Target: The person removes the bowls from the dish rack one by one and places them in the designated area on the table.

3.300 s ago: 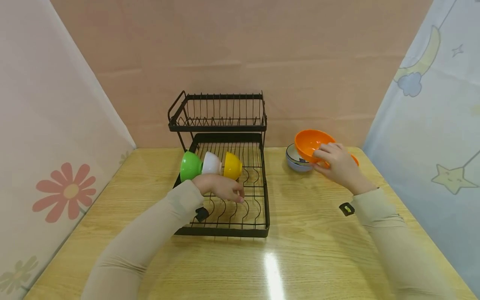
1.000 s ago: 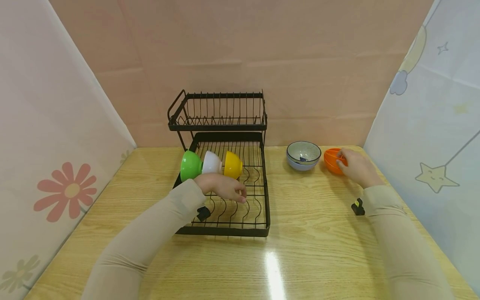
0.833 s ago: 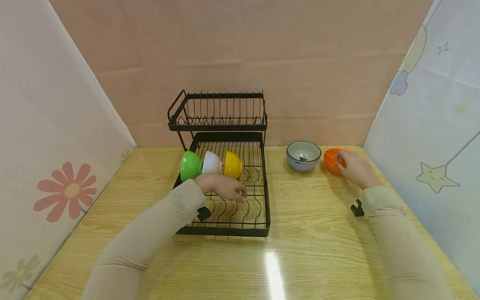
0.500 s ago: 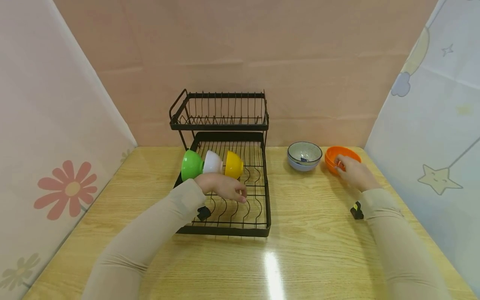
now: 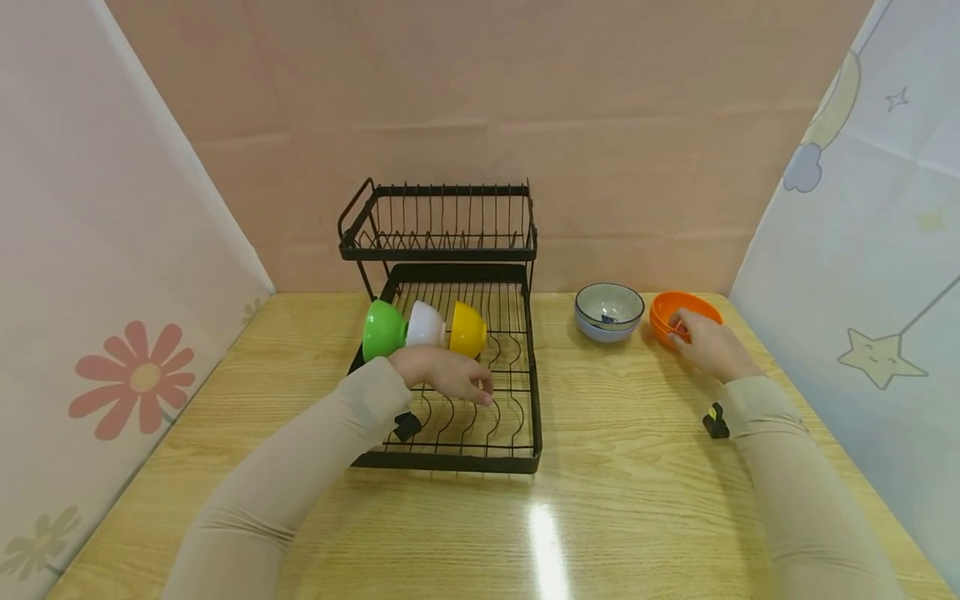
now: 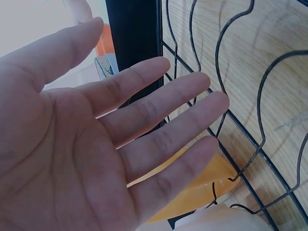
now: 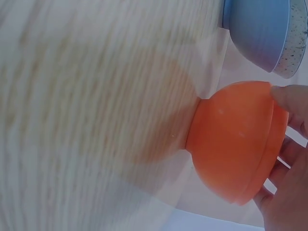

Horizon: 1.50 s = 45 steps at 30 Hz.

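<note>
At the right, my right hand (image 5: 708, 342) grips the rim of two nested orange bowls (image 5: 678, 302) standing on the table. In the right wrist view the thumb lies on the rim of the orange bowls (image 7: 231, 139), with the other fingers farther along it. My left hand (image 5: 444, 372) hovers over the front part of the black dish rack (image 5: 450, 462), holding nothing. Its fingers spread loosely in the left wrist view, near the yellow bowl (image 6: 192, 192). Green (image 5: 382, 331), white (image 5: 424, 323) and yellow bowls stand on their sides in a row in the rack.
Left of the orange bowls sits a speckled bowl (image 5: 609, 302) nested in a light blue bowl (image 5: 604, 333). The rack's raised upper tier (image 5: 438, 254) stands at the back, near the pink backdrop (image 5: 480, 125). Patterned cloths hang on both sides.
My right hand has lowered an orange bowl from beside the speckled bowl into the other orange bowl at the right. The nested pair then settled more upright. My left hand has stayed put.
</note>
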### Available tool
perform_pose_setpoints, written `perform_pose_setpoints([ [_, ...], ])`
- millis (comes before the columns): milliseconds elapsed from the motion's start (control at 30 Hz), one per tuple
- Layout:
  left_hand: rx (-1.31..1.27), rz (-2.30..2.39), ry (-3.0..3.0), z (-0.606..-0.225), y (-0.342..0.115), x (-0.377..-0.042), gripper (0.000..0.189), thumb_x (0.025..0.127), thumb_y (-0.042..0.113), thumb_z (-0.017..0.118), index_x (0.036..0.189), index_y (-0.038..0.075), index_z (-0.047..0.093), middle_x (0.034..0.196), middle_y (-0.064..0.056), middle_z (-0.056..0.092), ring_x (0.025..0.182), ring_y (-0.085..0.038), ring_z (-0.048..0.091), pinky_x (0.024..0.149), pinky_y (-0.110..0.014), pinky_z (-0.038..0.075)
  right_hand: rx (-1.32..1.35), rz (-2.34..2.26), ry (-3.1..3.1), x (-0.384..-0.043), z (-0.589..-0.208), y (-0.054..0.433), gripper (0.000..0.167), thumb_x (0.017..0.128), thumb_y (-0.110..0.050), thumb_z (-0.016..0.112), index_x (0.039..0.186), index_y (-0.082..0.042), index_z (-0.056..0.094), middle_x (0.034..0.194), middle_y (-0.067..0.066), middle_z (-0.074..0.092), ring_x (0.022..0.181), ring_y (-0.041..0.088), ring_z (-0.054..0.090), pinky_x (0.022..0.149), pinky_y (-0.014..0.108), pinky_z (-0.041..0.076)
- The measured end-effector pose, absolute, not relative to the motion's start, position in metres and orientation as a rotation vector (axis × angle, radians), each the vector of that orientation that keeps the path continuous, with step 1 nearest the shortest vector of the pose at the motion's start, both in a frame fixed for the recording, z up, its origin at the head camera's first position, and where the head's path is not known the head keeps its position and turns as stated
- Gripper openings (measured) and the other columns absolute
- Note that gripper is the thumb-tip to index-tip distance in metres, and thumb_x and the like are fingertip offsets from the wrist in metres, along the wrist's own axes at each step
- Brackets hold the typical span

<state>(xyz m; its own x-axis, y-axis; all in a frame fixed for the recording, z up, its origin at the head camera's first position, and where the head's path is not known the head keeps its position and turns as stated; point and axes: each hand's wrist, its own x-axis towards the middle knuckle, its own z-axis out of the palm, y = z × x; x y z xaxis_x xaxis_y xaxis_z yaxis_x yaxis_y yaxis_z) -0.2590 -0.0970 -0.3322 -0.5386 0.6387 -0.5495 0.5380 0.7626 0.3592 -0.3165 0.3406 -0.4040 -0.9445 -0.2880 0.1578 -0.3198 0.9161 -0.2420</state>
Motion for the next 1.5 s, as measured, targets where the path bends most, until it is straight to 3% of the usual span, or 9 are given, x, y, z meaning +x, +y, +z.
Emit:
perform_pose_setpoints([
  [233,0.869,0.194,2.275,-0.332,-0.098,-0.259,0.036,0.102,0.038,0.047,0.129,0.016,0.055,0.131,-0.003,0.057,0.122,-0.019,0.052,0.103,-0.037,0.043,0.446,0.458,-2.950,-0.319,-0.398,0.335,0.038,0.096,-0.018,0.057,0.126,0.003,0.048,0.122,0.027,0.057,0.109,0.045,0.055,0.092,0.061,0.042],
  [500,0.867,0.184,2.279,-0.328,-0.099,-0.258,0.036,0.102,0.037,0.047,0.129,0.015,0.055,0.131,-0.004,0.057,0.122,-0.019,0.052,0.102,-0.037,0.043,0.536,0.426,-2.791,-0.319,-0.377,0.321,0.052,0.093,-0.019,0.061,0.138,0.000,0.042,0.129,0.027,0.053,0.113,0.048,0.052,0.095,0.062,0.040],
  [733,0.861,0.189,2.275,-0.329,-0.099,-0.259,0.038,0.102,0.037,0.046,0.132,0.014,0.054,0.133,-0.004,0.056,0.123,-0.020,0.051,0.103,-0.038,0.042,0.670,0.407,-2.741,-0.311,-0.353,0.287,0.066,0.091,-0.021,0.066,0.147,-0.007,0.036,0.142,0.024,0.046,0.127,0.047,0.043,0.105,0.060,0.031],
  [867,0.865,0.182,2.282,-0.329,-0.098,-0.259,0.038,0.102,0.038,0.047,0.131,0.016,0.054,0.132,-0.003,0.057,0.122,-0.020,0.051,0.104,-0.039,0.042,0.809,0.382,-2.685,-0.304,-0.348,0.266,0.067,0.088,-0.021,0.070,0.146,-0.007,0.039,0.142,0.020,0.048,0.118,0.041,0.053,0.106,0.058,0.031],
  [1000,0.874,0.166,2.288,-0.329,-0.099,-0.259,0.037,0.102,0.039,0.047,0.131,0.016,0.054,0.132,-0.003,0.057,0.122,-0.019,0.051,0.104,-0.039,0.042,0.944,0.358,-2.680,-0.295,-0.346,0.246,0.066,0.089,-0.025,0.070,0.145,-0.005,0.041,0.144,0.016,0.047,0.120,0.037,0.053,0.109,0.057,0.029],
  [1200,0.879,0.173,2.283,-0.330,-0.099,-0.259,0.037,0.101,0.041,0.047,0.129,0.018,0.055,0.131,-0.003,0.057,0.122,-0.018,0.052,0.103,-0.037,0.042,1.109,0.292,-2.709,-0.282,-0.351,0.221,0.060,0.091,-0.029,0.068,0.141,-0.005,0.046,0.138,0.016,0.053,0.125,0.037,0.050,0.105,0.055,0.038],
  [1400,0.885,0.178,2.283,-0.330,-0.098,-0.260,0.036,0.101,0.039,0.048,0.129,0.017,0.055,0.130,-0.003,0.057,0.121,-0.019,0.052,0.103,-0.038,0.042,1.207,0.275,-2.730,-0.274,-0.368,0.208,0.042,0.090,-0.027,0.068,0.127,-0.009,0.059,0.123,0.007,0.063,0.111,0.028,0.061,0.096,0.049,0.047],
  [1500,0.883,0.181,2.283,-0.331,-0.098,-0.260,0.036,0.101,0.039,0.048,0.128,0.018,0.055,0.130,-0.003,0.057,0.121,-0.019,0.052,0.103,-0.038,0.042,1.260,0.302,-2.764,-0.274,-0.377,0.205,0.031,0.091,-0.024,0.068,0.118,-0.010,0.064,0.108,0.003,0.069,0.098,0.022,0.066,0.086,0.043,0.053],
])
